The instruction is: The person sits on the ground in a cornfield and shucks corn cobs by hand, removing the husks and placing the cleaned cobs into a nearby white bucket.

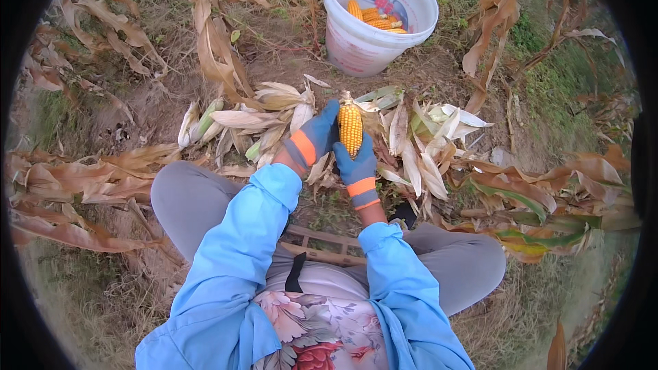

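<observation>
A husked ear of yellow corn [350, 127] stands nearly upright between my gloved hands, its pale stalk end pointing away from me. My right hand [356, 162] is closed around its near end. Against the cob's left side is my left hand [319, 129], closed, with its fingertips partly hidden behind the ear. Both gloves are blue-grey with orange cuff bands. Stripped dry husks [428, 147] lie in a heap beyond and on both sides of my hands. To the left, a few pieces with greenish husk [205, 121] rest among them.
Beyond the husks stands a white plastic bucket [363, 55] with several yellow ears [377, 19] inside. Dry corn stalks and leaves [216, 41] rise at the left and right. My bent knees [462, 267] flank the work area, with a wooden slatted piece [322, 245] between them.
</observation>
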{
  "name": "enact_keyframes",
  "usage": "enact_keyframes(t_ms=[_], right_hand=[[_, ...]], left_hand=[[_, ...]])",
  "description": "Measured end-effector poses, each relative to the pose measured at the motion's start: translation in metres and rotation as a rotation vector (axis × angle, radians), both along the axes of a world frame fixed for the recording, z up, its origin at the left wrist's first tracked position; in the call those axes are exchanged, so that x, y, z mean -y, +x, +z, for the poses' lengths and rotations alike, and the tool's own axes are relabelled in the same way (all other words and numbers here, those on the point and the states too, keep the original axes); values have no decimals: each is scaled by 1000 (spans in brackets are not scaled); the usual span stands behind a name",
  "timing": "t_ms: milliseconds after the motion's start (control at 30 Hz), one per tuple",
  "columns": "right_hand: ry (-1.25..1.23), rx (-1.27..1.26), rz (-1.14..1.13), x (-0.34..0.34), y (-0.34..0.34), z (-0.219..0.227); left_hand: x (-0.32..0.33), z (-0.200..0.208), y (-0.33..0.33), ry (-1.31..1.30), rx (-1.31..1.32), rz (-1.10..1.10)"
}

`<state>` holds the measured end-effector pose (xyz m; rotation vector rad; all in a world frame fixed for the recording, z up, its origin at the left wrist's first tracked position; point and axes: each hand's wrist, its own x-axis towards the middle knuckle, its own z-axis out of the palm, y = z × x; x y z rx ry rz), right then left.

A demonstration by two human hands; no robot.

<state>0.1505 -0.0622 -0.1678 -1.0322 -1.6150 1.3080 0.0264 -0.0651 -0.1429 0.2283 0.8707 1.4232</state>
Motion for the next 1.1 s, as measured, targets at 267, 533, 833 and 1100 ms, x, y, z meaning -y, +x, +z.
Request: enact_keyframes(t_ms=[267,533,833,1100], right_hand=[[-13,-31,178,4,0,1],[-99,10,335,4,11,-3],[-127,5,471,9,6,9],[1,244,356,17,-2,6]], left_hand=[[0,9,-32,16,186,13],[2,8,-38,24,442,90],[13,1,-48,64,538,301],[9,-37,-47,-83,284,722]])
